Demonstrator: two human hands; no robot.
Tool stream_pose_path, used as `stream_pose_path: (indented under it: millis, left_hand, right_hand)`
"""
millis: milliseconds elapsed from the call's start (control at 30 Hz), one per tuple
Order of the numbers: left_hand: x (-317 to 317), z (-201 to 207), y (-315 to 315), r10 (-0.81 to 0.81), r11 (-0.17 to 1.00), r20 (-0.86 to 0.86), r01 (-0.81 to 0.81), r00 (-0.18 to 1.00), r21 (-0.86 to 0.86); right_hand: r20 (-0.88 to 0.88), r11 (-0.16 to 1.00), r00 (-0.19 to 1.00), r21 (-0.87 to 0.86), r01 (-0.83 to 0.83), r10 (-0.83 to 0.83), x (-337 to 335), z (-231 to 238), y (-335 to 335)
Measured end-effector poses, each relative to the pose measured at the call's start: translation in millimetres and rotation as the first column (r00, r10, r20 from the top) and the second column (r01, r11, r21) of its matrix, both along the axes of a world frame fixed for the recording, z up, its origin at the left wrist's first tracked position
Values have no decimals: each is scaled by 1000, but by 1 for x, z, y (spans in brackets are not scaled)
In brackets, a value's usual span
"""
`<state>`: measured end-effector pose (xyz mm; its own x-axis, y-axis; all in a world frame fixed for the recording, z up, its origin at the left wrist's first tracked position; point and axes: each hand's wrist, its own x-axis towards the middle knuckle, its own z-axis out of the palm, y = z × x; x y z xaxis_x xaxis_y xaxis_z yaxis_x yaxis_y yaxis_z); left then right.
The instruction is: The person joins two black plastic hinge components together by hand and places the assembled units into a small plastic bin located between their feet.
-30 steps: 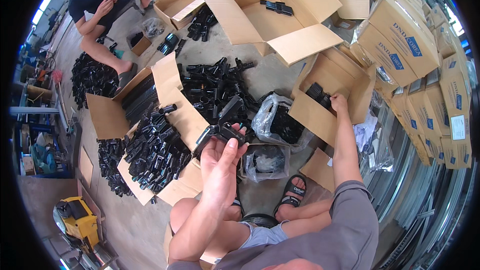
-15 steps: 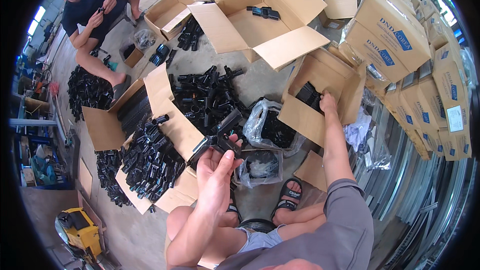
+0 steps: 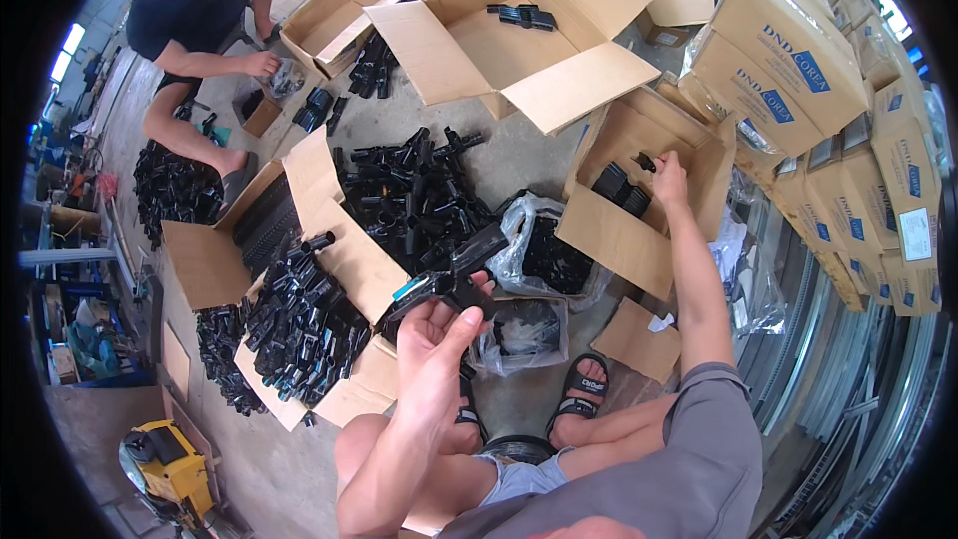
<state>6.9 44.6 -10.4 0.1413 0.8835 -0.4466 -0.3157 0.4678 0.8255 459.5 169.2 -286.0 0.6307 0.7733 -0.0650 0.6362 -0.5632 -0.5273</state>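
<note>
While your left hand (image 3: 434, 337) holds its place above the floor (image 3: 254, 474), your right hand (image 3: 673, 180) has just risen clear of the row of black pieces (image 3: 621, 190) in the right-hand cardboard box (image 3: 614, 248). A moment ago its fingers were at the end of that row; now its grip is pinched on a small black piece (image 3: 646, 162), apart from the others and above the box's interior. The row itself lies near the box's left edge. Your left grip is grasping a black jointed part (image 3: 461, 289), thumb on the near side, its tube end angled up and to the right. This means, as far as I can judge, that both your hands are now loaded, one piece in each, and the two are well apart.

Between you and the boxes, a pile of black parts (image 3: 409, 195) covers the floor, with a clear plastic bag (image 3: 514, 230) at its right edge. The left-hand cardboard box (image 3: 205, 265) has more loose parts heaped at its near side. Across from you, the co-worker (image 3: 185, 15) has also changed posture: one hand is lowered toward a small clear bag (image 3: 287, 78).
</note>
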Motion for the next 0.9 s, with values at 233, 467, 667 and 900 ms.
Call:
stream_pose_path:
  millis: [233,467,667,900]
  left_hand:
    - [-6,5,-12,-63,992,36,58,997,112]
    - [-7,11,-31,-206,968,78,191,975,164]
    - [-17,14,-42,-277,945,72,258,958,200]
    - [-23,13,-44,-339,912,-25,335,940,237]
  right_hand:
    - [-537,923,837,366,121,103,-38,109,-40]
    - [-877,851,338,440,286,340,-127,254,-148]
    - [-819,764,126,569,304,560,-202,329,-194]
    - [-862,845,9,499,192,507,-246,316,-198]
